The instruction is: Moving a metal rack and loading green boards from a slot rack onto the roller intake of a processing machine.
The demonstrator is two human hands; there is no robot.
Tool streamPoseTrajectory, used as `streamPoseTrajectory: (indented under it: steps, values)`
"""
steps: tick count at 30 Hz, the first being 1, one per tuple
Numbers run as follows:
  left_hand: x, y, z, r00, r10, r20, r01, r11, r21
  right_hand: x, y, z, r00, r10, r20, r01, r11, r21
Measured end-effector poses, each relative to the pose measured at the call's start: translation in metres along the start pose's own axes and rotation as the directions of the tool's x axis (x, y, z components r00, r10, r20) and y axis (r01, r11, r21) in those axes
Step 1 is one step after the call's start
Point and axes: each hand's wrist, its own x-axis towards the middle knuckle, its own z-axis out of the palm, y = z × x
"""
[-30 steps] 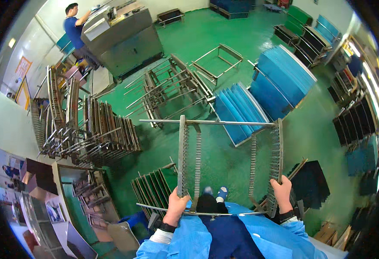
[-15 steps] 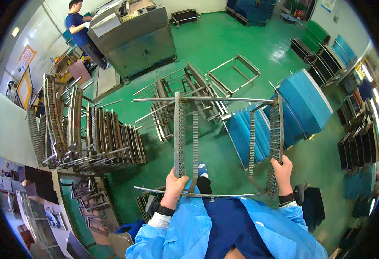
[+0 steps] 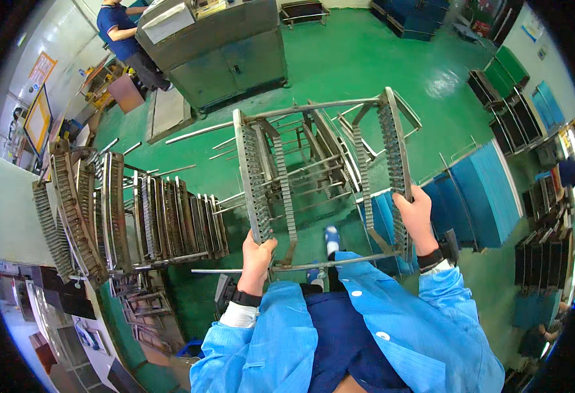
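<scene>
Green floor (image 3: 353, 59), racks (image 3: 112, 209) along left edge
Blue panels (image 3: 480, 196) toward the right; left hand (image 3: 256, 263) and right hand (image 3: 415, 219) grip a slotted frame (image 3: 247, 177).

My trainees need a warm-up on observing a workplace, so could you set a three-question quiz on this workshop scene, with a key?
1. True or false: the left hand and the right hand are both holding the toothed metal rack.

2. Multiple choice: what colour is the floor?
A. Grey
B. Green
C. Red

3. Fill the gap: as pictured, the co-worker in a dark blue shirt stands to the ____ of the grey cabinet.

Key:
1. True; each hand grips one side of it.
2. B, green.
3. Left.
</scene>
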Motion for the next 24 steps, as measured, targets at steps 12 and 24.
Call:
streamPoseTrajectory:
  steps: [12, 24]
  values:
    - [0.174, 0.08, 0.036, 0.986, 0.062, -0.157, -0.07, 0.996, -0.046, 0.23, 0.006, 0.135, 0.991, -0.073, 0.115, 0.059, 0.991, 0.123]
    - [0.342, 0.048, -0.017, 0.948, 0.033, -0.317, 0.03, 0.98, 0.195, 0.319, 0.068, 0.305, 0.937, 0.005, 0.35, 0.036, 0.993, -0.111]
